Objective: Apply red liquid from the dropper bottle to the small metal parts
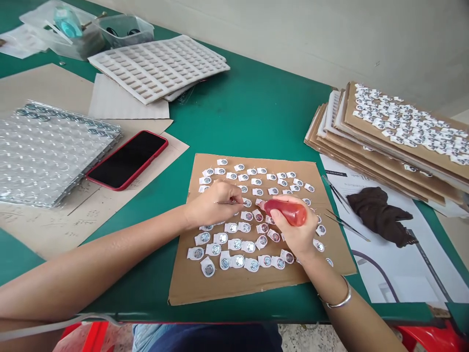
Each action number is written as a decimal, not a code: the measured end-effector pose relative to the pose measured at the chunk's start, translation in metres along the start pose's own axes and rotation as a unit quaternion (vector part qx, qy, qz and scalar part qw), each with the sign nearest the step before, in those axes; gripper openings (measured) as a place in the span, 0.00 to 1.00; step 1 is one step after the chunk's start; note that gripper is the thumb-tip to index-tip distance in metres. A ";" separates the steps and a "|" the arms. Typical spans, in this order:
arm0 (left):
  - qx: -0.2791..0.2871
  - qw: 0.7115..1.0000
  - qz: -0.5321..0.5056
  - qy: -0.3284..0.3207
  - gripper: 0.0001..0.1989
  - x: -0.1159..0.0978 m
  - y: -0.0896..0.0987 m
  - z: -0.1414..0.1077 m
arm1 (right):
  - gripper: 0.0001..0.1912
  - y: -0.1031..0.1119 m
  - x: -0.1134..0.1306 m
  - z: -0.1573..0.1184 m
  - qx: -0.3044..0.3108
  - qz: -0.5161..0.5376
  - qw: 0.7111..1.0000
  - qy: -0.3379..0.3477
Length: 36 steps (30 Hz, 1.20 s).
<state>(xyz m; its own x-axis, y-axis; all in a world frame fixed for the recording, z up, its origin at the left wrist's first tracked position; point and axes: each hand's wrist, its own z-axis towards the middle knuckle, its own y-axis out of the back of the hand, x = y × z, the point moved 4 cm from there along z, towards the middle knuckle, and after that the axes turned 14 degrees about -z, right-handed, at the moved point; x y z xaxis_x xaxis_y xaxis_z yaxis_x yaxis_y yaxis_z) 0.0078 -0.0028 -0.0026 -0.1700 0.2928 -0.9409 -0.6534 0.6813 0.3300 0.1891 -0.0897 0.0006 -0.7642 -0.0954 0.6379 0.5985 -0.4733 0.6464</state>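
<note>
My left hand (214, 205) pinches slim steel tweezers (229, 202), their tips over the middle of a brown cardboard sheet (190, 288). Rows of small round metal parts (220, 249) on white paper backings lie across that sheet, several of them holding red liquid (259, 217). My right hand (295, 230) grips a red squeeze bottle (287, 212), its tip pointing left and down at the parts near the tweezers. My hands hide some of the parts. A silver bangle (339, 297) circles my right wrist.
On the green table (234, 132) lie a phone in a red case (126, 160), bubble wrap (47, 156), and a white moulded tray (157, 68). To the right are stacked cardboard sheets bearing more parts (384, 142), a dark cloth (377, 215), and loose tweezers (346, 227).
</note>
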 end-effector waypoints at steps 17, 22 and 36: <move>0.016 1.000 0.021 0.009 0.06 0.000 0.000 0.000 | 0.16 -0.005 -0.001 0.001 0.008 -0.018 0.999 0.027; 0.016 1.000 0.013 0.009 0.07 -0.001 0.000 0.000 | 0.18 -0.003 0.002 0.000 0.006 -0.012 0.998 0.066; 0.008 1.000 -0.002 0.008 0.07 0.001 -0.001 -0.001 | 0.18 -0.004 0.005 0.000 0.011 -0.013 0.997 0.078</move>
<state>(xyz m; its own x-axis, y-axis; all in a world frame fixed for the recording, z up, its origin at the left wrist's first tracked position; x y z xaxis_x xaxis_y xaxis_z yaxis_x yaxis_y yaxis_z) 0.0076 -0.0035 -0.0034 -0.1789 0.2785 -0.9436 -0.6428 0.6930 0.3264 0.1833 -0.0887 0.0011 -0.8066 -0.2198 0.5488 0.5820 -0.4579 0.6720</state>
